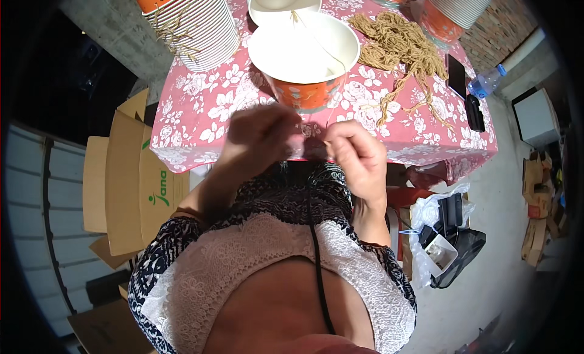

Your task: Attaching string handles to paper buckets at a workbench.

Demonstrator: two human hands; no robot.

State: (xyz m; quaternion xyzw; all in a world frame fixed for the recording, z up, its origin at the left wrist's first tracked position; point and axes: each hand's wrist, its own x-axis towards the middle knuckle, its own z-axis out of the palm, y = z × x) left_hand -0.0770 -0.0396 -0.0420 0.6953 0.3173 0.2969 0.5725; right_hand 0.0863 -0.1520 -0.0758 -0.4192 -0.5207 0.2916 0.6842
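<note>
Both hands meet just off the near edge of the table, w/ its pink floral cloth hanging over the front. Left hand is blurred, fingers curled in; can't tell how tight or what's in them. Right hand is curled too, thumb and forefinger pinched at something small btwn the two hands, too blurred to name. A thin tan string runs from the rim of the orange paper bowl down twd the hands; can't tell if either hand actually has it.

Room: bowl sits close to the near edge, just above the hands. Left of the table a flattened cardboard box leans in close, tight on that side. Right side has bare floor, then a black bag w/ plastic sacks near the table corner.

Containers: orange bowl is white inside, holds nothing but the string across it. A second white bowl behind it touches its rim. Tall stack of ribbed bowls at far left, another stack far right. Loose bundle of tan strings lies on the cloth right of the bowl. Dark phone and a plastic bottle near the right edge.
</note>
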